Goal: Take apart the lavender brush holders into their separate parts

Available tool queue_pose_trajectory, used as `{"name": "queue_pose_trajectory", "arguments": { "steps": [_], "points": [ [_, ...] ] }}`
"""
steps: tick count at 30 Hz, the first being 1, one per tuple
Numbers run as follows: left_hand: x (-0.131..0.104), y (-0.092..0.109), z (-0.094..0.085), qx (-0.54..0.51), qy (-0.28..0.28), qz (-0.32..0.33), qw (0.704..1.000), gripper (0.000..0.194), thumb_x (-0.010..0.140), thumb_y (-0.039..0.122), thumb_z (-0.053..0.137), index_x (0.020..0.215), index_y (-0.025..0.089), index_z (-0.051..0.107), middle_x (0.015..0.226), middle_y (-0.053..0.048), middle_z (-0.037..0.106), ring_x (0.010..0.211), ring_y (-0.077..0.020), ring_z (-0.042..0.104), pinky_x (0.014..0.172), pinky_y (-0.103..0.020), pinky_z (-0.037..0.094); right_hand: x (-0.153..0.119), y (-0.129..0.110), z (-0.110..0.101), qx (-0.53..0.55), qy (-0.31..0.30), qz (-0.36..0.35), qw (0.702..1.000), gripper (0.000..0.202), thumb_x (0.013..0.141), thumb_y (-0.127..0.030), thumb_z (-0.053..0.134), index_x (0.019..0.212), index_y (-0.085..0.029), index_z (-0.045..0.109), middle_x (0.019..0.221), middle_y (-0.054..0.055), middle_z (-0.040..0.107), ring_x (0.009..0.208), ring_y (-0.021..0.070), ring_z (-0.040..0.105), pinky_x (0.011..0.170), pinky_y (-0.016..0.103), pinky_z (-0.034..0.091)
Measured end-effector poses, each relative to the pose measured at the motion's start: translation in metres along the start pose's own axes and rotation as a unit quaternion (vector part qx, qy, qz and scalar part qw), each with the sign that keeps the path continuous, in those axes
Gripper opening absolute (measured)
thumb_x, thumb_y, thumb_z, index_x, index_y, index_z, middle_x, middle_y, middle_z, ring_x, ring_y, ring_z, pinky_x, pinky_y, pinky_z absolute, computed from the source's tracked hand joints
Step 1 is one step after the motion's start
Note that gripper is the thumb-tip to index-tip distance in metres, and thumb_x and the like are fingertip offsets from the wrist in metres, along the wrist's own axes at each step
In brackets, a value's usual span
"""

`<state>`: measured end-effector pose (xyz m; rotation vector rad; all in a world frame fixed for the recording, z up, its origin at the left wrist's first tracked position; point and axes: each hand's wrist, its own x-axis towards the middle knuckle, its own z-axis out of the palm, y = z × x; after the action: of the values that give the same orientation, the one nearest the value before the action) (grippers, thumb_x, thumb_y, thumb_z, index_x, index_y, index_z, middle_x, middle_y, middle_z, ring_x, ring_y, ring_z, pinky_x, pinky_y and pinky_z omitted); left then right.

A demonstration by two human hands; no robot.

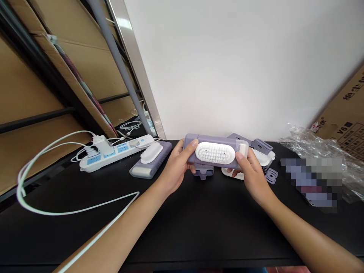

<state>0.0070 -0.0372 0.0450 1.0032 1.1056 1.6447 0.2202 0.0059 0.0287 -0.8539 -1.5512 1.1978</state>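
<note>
Both my hands hold a purple scrubbing brush (215,152) level above the black table, its oval patch of white bristles facing me. My left hand (179,161) grips the left end with the thumb on top. Around the translucent right end my right hand (250,170) is closed, thumb pressed on the front. Behind and under the brush lie purple parts (204,172) and white brush pieces (263,156), partly hidden by it. To the left of my left hand a similar purple device (150,159) with a white oval pad rests on the table.
A white power strip (118,151) with a plugged-in charger (102,145) lies at the left, and a white cable (85,209) loops across my left forearm. Crumpled clear plastic (321,148) and a cardboard box (348,117) are at the right, by a blurred-out item (311,184). A white wall stands behind.
</note>
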Motion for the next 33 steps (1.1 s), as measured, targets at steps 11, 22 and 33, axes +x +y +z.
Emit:
{"name": "queue_pose_trajectory", "arguments": {
  "steps": [11, 22, 33],
  "points": [
    [0.001, 0.005, 0.003, 0.014, 0.024, 0.046, 0.999, 0.041, 0.083, 0.057, 0.082, 0.087, 0.020, 0.065, 0.073, 0.001, 0.063, 0.055, -0.0122, 0.057, 0.040, -0.021, 0.041, 0.000, -0.007, 0.001, -0.029, -0.013, 0.005, 0.999, 0.044, 0.099, -0.068, 0.056, 0.109, -0.026, 0.060, 0.084, -0.003, 0.058, 0.068, 0.0149, 0.055, 0.062, 0.028, 0.052],
    [0.010, 0.008, -0.006, -0.003, 0.065, 0.058, 0.996, 0.037, 0.082, 0.052, 0.082, 0.085, 0.019, 0.065, 0.071, 0.001, 0.062, 0.050, -0.0122, 0.056, 0.037, -0.022, 0.038, 0.003, -0.005, -0.006, -0.015, 0.048, -0.017, 0.999, 0.039, 0.101, -0.064, 0.052, 0.107, -0.026, 0.060, 0.075, -0.003, 0.059, 0.064, 0.0167, 0.057, 0.059, 0.029, 0.051],
    [0.037, 0.016, -0.032, -0.122, 0.252, -0.039, 0.959, 0.014, 0.090, 0.034, 0.065, 0.100, 0.024, 0.065, 0.082, 0.001, 0.071, 0.048, -0.0099, 0.055, 0.041, -0.020, 0.037, 0.015, -0.004, -0.025, -0.134, 0.060, -0.046, 0.988, 0.062, 0.100, -0.052, 0.058, 0.156, -0.033, 0.040, 0.098, 0.003, 0.066, 0.084, 0.0235, 0.064, 0.076, 0.037, 0.054]
  ]
}}
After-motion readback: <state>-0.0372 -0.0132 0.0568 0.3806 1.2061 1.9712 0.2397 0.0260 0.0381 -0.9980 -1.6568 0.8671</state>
